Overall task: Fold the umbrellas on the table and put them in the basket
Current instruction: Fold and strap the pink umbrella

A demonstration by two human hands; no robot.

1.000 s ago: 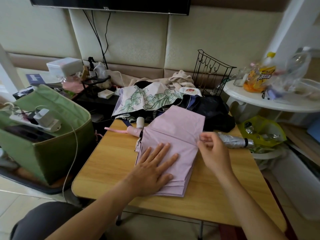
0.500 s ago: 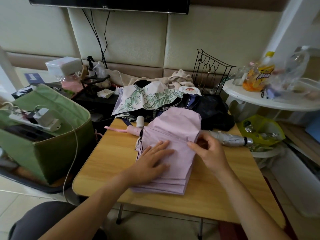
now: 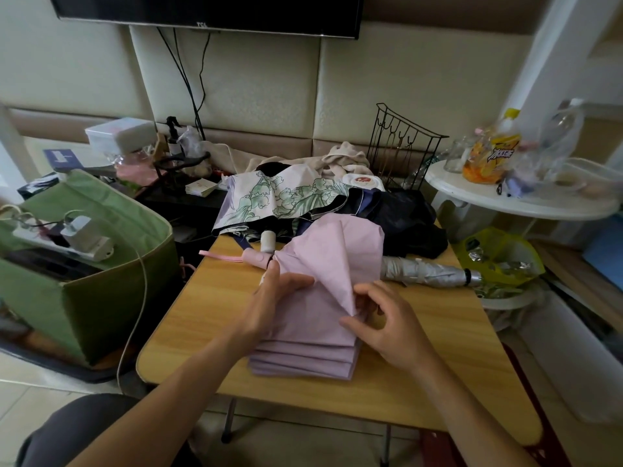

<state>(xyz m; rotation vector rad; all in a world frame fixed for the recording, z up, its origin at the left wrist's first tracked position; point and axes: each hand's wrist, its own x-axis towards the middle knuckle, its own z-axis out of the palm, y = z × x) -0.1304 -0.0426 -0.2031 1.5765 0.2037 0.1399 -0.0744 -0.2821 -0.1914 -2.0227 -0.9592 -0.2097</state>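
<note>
A pale pink umbrella (image 3: 332,261) lies in the middle of the wooden table (image 3: 209,318), its canopy pleats stacked flat and its pink handle pointing left. My left hand (image 3: 269,306) grips the stacked pleats from the left. My right hand (image 3: 384,323) pinches the tip of one raised fabric panel that folds over toward the left. A rolled silver umbrella (image 3: 428,271) lies to the right. A floral white-and-green umbrella (image 3: 283,195) and a dark navy umbrella (image 3: 404,224) lie loose at the far edge. The green fabric basket (image 3: 97,288) stands left of the table.
The basket holds a power strip with a white charger (image 3: 79,235) and a cable trailing down. A black wire rack (image 3: 401,146) stands behind the umbrellas. At right is a round white side table (image 3: 526,200) with bottles, and a yellow bag (image 3: 499,257) below it.
My right hand has lifted a pink panel from the right side and folded it over toward the left. My left hand slid from pressing flat on the canopy to gripping the pleats' left edge.
</note>
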